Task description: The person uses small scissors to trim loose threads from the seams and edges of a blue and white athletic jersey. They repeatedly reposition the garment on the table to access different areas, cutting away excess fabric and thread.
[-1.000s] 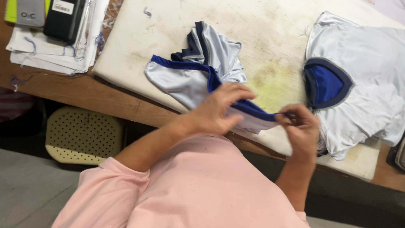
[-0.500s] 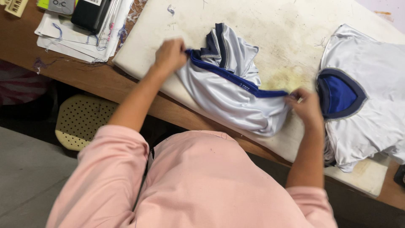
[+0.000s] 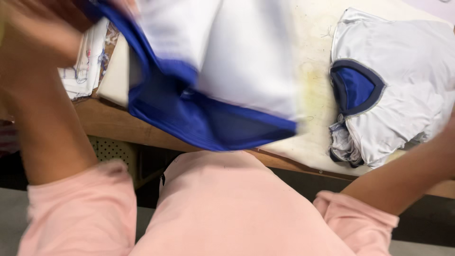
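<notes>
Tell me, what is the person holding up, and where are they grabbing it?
A white shirt with blue trim. The left hand grips its top corner; the right hand is out of view.

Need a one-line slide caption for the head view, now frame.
Person in a pink top lifts a blurred white garment with blue trim over a padded table; a second white-and-blue garment lies at right.

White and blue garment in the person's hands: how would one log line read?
left hand: lifts white and blue garment, blurred | right hand: out of view | second garment: lies on padded table

Garment [image 3: 227,71] now lifted off pad.
</notes>
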